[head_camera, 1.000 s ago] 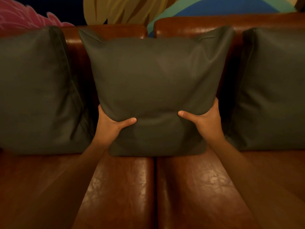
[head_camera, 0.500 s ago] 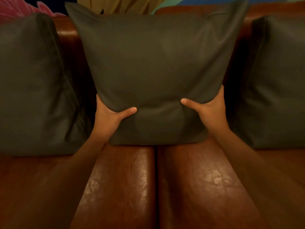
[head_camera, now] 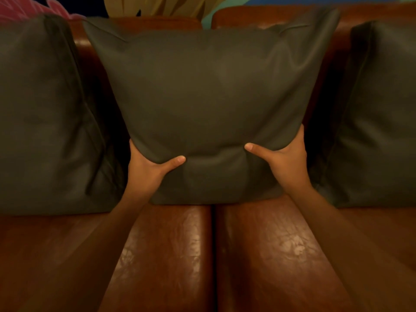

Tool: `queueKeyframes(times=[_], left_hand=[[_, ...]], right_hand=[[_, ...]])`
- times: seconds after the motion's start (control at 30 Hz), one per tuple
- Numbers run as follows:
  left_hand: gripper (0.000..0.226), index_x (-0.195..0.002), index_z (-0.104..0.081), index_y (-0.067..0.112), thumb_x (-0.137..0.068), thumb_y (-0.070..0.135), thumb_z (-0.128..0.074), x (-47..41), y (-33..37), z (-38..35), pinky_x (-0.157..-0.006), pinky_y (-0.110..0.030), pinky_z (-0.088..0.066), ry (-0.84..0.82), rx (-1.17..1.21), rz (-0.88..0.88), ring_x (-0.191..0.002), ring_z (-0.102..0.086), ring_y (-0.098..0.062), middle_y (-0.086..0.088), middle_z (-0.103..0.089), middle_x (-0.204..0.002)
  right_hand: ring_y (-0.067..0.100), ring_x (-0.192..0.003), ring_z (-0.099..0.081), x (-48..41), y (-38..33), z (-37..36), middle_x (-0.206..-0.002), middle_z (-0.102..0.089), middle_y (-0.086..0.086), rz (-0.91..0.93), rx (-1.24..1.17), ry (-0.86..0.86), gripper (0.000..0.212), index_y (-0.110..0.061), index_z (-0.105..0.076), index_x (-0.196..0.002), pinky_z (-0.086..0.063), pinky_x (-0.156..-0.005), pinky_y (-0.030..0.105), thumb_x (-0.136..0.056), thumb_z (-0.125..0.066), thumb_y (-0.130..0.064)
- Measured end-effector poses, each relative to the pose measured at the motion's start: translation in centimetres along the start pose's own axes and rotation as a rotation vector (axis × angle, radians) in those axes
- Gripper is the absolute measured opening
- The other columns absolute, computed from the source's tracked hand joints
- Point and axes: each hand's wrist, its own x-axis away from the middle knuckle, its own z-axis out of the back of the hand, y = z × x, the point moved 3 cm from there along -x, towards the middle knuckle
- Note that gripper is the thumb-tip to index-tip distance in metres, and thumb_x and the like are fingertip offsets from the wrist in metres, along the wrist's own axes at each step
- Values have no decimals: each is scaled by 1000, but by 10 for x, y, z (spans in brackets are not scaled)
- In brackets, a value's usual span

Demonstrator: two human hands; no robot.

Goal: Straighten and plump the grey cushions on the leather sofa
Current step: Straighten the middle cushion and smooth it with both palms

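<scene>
On the brown leather sofa (head_camera: 171, 255), the middle grey cushion (head_camera: 209, 97) fills frame centre (soft, light, probably slippery), left hand (head_camera: 147, 170) and right hand (head_camera: 287, 159) each clamped on its lower sides, a sound hold.

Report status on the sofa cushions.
Left hand and right hand grip middle cushion low at its sides. Side cushions untouched. Nothing in the way.

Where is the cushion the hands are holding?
The middle cushion stands centre frame between two other grey cushions, over the seat seam, gripped by the left hand and right hand.
</scene>
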Motion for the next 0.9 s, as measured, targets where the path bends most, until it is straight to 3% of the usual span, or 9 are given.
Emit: queueKeyframes(times=[0.13, 0.2, 0.37, 0.47, 0.53, 0.6, 0.7, 0.9], left_hand=[[110, -144, -27, 26, -56, 28, -92, -3, -3, -2, -107, -14, -32, 16, -45, 7, -125, -42, 7, 15, -41, -141], [115, -148, -26, 21, -54, 34, -93, -7, -4, -4, -106, -14, -31, 36, -78, 32, -126, -39, 4, 15, -40, -141], [129, -152, -21, 19, -49, 50, -91, 2, 2, -2, -115, -34, -29, 147, -212, 59, -140, -34, -15, 1, -35, -153], [134, -155, -8, 11, -56, 56, -86, 17, 19, -1, -118, -30, -15, 186, -357, -64, -147, -17, -25, -13, -16, -159], [134, -155, -5, 9, -57, 68, -75, 24, 38, -2, -118, -42, -13, 185, -494, -186, -148, -11, -31, -19, -6, -160], [135, -155, -4, 9, -57, 78, -66, 28, 54, -6, -116, -56, -10, 135, -636, -295, -148, -5, -36, -23, -1, -160], [137, -155, -1, 14, -54, 86, -59, 29, 69, -19, -111, -67, -4, 5, -850, -430, -147, 2, -41, -29, 2, -159], [155, -151, 21, 29, -39, 83, -72, 28, 62, -45, -101, -79, -3, -149, -1069, -463, -145, 11, -40, -22, 13, -157]], right_hand=[[0, -121, -51, -3, 1, -4, -125, -52, -23, -23, 30, -19, 111, -20, -38, -152, -41, -98, 12, -61, -100, -28], [2, -124, -49, -8, -2, -5, -130, -50, -20, -47, 34, -61, 116, -20, -34, -155, -40, -103, 18, -60, -100, -30], [16, -145, -41, -7, -11, -5, -160, -38, -3, -64, 91, -72, 143, -16, -16, -164, -35, -118, 29, -51, -98, -50], [23, -155, -20, 12, -24, -1, -171, -13, 10, -6, 245, 0, 143, -15, -3, -167, -22, -119, 29, -61, -95, -49], [31, -157, -13, 25, -36, 0, -172, -3, 18, 112, 390, 46, 143, -12, -1, -166, -22, -123, 45, -64, -90, -57], [39, -157, -11, 37, -42, -2, -170, 2, 24, 246, 557, 33, 144, -11, -2, -166, -22, -123, 59, -61, -81, -69], [44, -156, -2, 48, -44, -11, -169, 5, 28, 394, 765, -66, 147, -19, 2, -164, -13, -123, 61, -56, -84, -72], [50, -152, -2, 44, -40, -28, -167, 7, 19, 540, 1001, -181, 161, -25, 2, -163, -13, -113, 75, -39, -90, -72]])
